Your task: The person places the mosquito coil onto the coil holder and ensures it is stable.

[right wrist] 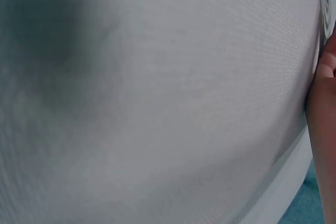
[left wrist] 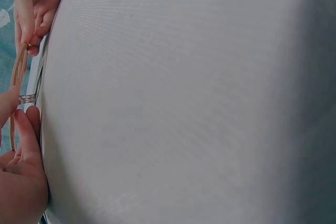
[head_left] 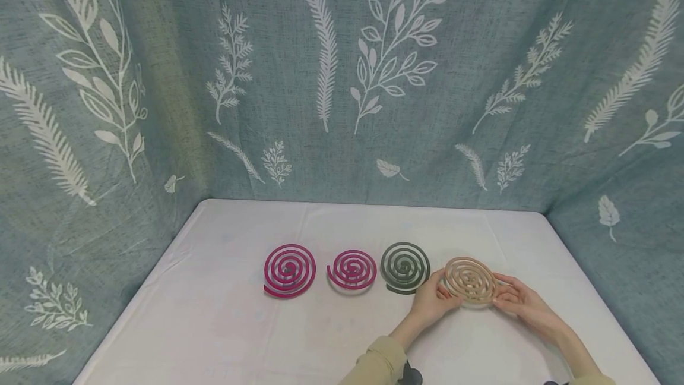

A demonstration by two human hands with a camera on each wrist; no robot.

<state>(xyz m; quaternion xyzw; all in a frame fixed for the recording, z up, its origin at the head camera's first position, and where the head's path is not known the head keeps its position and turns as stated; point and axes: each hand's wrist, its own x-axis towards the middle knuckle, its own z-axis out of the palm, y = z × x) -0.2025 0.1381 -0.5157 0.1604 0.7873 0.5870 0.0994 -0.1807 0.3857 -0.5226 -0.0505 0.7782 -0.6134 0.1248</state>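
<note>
A tan spiral mosquito coil [head_left: 471, 278] is held level between both hands at the right of the table in the head view. My left hand [head_left: 429, 303] pinches its left edge between thumb and fingers. Opposite it, my right hand [head_left: 526, 306] pinches the right edge. Seen edge-on in the left wrist view, the coil [left wrist: 20, 69] is a thin curved band, with a small shiny ridged piece [left wrist: 27, 98] right beneath it. The right wrist view catches only part of my right hand [right wrist: 326, 87] at its edge.
Left of the hands, a dark green coil [head_left: 405, 267] lies close to my left fingers. Farther left are a smaller magenta coil [head_left: 352, 269] and a larger magenta coil [head_left: 290, 271]. All lie on a white-covered table [head_left: 240, 337], with a leaf-patterned teal curtain [head_left: 342, 159] behind and at both sides.
</note>
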